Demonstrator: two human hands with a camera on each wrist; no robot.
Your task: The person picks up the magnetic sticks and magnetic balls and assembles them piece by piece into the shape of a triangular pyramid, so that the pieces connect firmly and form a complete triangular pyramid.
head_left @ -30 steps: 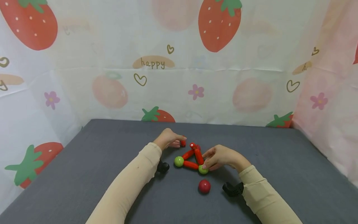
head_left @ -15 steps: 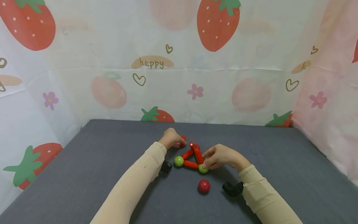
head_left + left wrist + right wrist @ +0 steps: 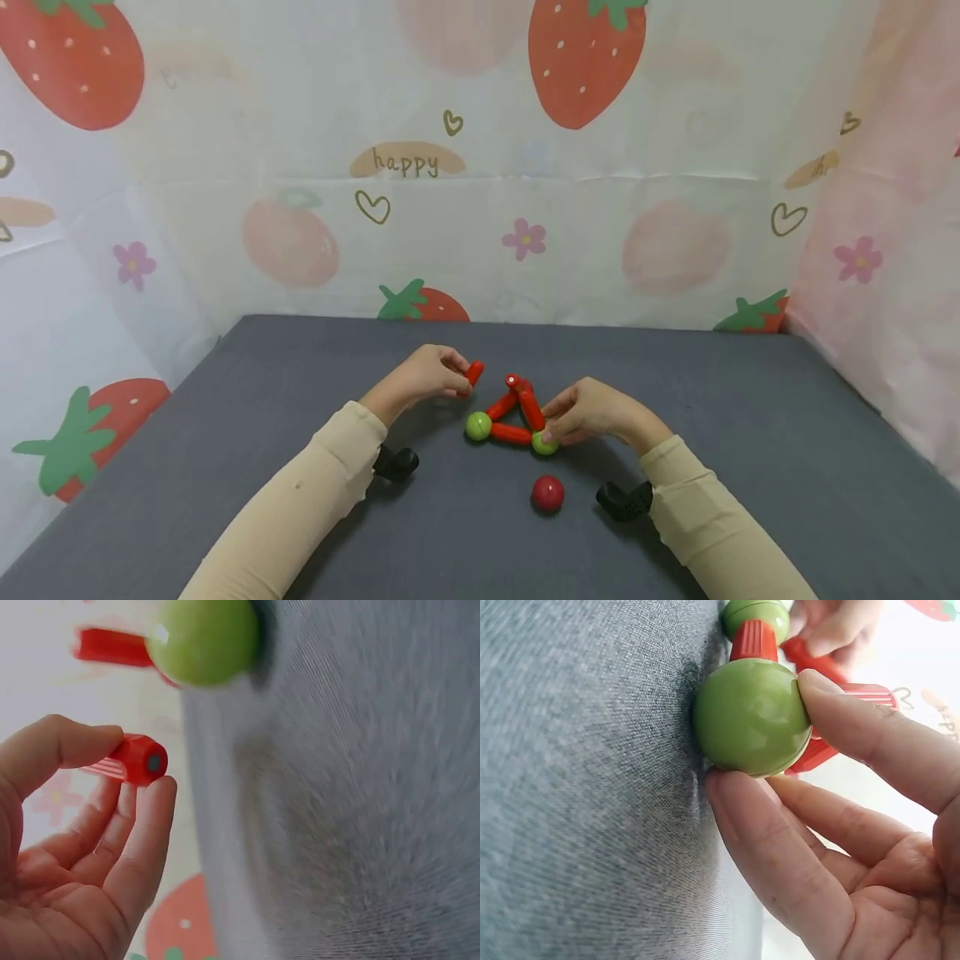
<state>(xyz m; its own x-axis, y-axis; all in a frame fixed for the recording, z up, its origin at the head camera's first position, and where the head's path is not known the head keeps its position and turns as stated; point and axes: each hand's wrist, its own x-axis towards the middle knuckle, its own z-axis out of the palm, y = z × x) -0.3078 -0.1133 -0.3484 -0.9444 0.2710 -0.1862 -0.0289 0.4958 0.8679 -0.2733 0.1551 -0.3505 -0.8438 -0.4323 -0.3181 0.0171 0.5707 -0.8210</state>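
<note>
My left hand [image 3: 420, 377] pinches a red magnetic rod [image 3: 142, 761] between thumb and fingers, held up off the dark cloth. A small disc shows in the rod's end. To its right lies a triangle of red rods [image 3: 512, 434] joined at balls, with one green ball [image 3: 478, 426] at its left corner. My right hand [image 3: 596, 412] pinches the green ball [image 3: 751, 716] at the near right corner between thumb and fingertips. At the far corner another red rod [image 3: 513, 381] tilts up, its round end facing the camera, and partly hides what is behind it.
A loose dark red ball [image 3: 547, 493] sits on the grey table cover [image 3: 465, 542] in front of the triangle. Black wrist devices [image 3: 624, 504] hang under both sleeves. A strawberry-print curtain [image 3: 450, 250] stands behind the table and along its sides.
My left hand has reached and gripped the loose red rod behind the triangle, then moved it left and up. My right hand keeps its place on the green ball.
</note>
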